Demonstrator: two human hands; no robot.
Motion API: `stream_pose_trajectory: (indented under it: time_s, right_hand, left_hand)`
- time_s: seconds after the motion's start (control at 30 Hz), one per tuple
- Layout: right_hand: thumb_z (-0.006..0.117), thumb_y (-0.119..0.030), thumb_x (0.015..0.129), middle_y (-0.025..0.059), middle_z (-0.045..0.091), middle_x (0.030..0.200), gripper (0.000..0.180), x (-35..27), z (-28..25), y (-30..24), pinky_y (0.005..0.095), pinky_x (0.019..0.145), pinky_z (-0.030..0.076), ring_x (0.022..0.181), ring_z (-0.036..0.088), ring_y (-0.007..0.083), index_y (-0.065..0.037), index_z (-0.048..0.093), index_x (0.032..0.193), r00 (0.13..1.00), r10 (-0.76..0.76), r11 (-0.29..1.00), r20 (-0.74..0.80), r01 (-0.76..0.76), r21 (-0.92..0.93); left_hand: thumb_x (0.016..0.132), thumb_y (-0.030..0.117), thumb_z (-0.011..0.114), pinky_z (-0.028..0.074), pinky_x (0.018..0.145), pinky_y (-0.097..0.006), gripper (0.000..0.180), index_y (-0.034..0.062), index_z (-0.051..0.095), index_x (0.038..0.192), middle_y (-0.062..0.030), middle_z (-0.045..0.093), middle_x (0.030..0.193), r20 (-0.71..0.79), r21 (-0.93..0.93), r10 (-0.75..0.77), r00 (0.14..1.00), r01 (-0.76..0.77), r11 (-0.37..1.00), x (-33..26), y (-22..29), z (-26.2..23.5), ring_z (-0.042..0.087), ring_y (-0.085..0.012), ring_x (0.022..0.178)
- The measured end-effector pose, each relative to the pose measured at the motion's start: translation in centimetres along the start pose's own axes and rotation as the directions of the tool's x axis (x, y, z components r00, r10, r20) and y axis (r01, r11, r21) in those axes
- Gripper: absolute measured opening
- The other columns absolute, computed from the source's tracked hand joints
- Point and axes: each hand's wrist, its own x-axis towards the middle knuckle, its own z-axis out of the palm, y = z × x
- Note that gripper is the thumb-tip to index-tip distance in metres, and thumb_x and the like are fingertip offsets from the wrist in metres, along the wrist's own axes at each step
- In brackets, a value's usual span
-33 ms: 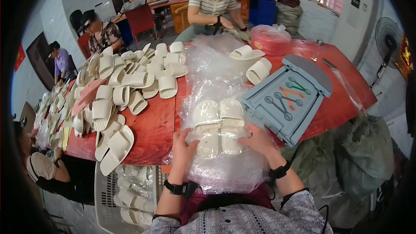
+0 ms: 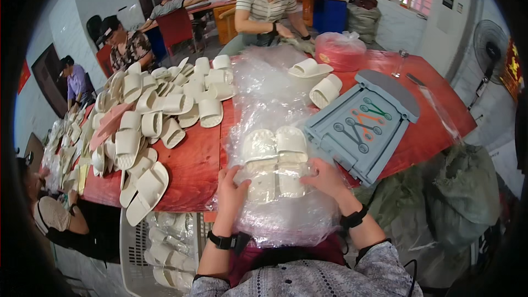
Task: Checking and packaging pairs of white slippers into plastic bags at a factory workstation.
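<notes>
A pair of cream slippers (image 2: 291, 144) lies flat under clear plastic at the table's front edge. The near halves are inside a plastic bag (image 2: 286, 214), which drapes over the edge towards me. At the left side, my left hand (image 2: 233, 190) is closed on the bag, its thumb beside the slippers. My right hand (image 2: 325, 179) grips the bag's other side, thumb pointing inward. Some fingertips are hidden under the film. More clear plastic sheeting (image 2: 269, 85) stretches away beyond the slippers.
Left lies a heap of cream slippers (image 2: 178, 102) with a pink one (image 2: 111, 122). A grey folding stool (image 2: 324, 130) lies right on the red table (image 2: 190, 173). A basket (image 2: 131, 267) of bagged slippers stands below left. Across sits a person (image 2: 267, 3) beside a red bundle (image 2: 340, 52).
The view has shifted very slightly, moving the table's things a little left in the picture. My hands keep their grip on the bag around the slippers.
</notes>
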Motion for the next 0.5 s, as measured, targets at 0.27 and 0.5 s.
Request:
stream_pose_trajectory:
  time_s: [0.27,0.5]
  right_hand:
    - [0.073,-0.005,0.085,0.0029,0.065,0.1,0.051,-0.7,-0.8,0.2,0.0246,0.08,0.049,0.092,0.059,0.0098,-0.002,0.057,0.133,0.992,-0.06,0.908,0.115,0.007,0.419]
    - [0.069,-0.001,0.088,0.0055,0.058,0.123,0.064,-3.2,-1.7,-3.7,0.0294,0.089,0.05,0.104,0.058,0.0128,-0.006,0.04,0.145,0.994,-0.084,0.762,0.07,0.019,0.647]
  left_hand:
    - [0.075,-0.006,0.07,0.044,0.069,-0.025,0.027,0.0036,0.066,0.099,-0.0036,0.057,0.11,-0.005,-0.23,0.07,0.998,-0.069,0.971,-0.2,-2.8,0.3,0.053,-0.012,0.076]
    - [0.079,-0.012,0.056,0.045,0.083,-0.025,0.04,0.0039,0.061,0.116,-0.0045,0.057,0.121,-0.033,-0.683,0.046,0.998,-0.056,0.729,-2.1,-0.9,-1.3,0.058,-0.0141,0.096]
